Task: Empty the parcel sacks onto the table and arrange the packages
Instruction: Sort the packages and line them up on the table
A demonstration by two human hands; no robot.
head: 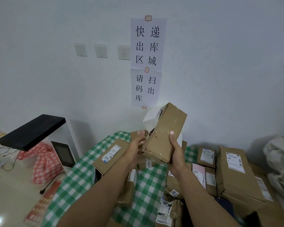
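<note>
I hold a long brown cardboard box [166, 131] up in the air above the table, tilted with its far end toward the wall. My left hand [138, 145] grips its left side near the torn flap, and my right hand [176, 154] grips its lower right edge, thumb on the top face. Below lies the table with a green checked cloth [75, 179]. Several labelled cardboard packages lie on it, among them a long box [110, 156] on the left and a large box [234, 171] on the right. A grey sack [279, 163] sits at the far right.
A white scanning machine with a black top [34, 130] stands at the left, with cables and a red checked cloth [44, 161] beside it. A white wall with paper signs [147, 61] and light switches rises behind. A white roll [150, 118] stands behind the held box.
</note>
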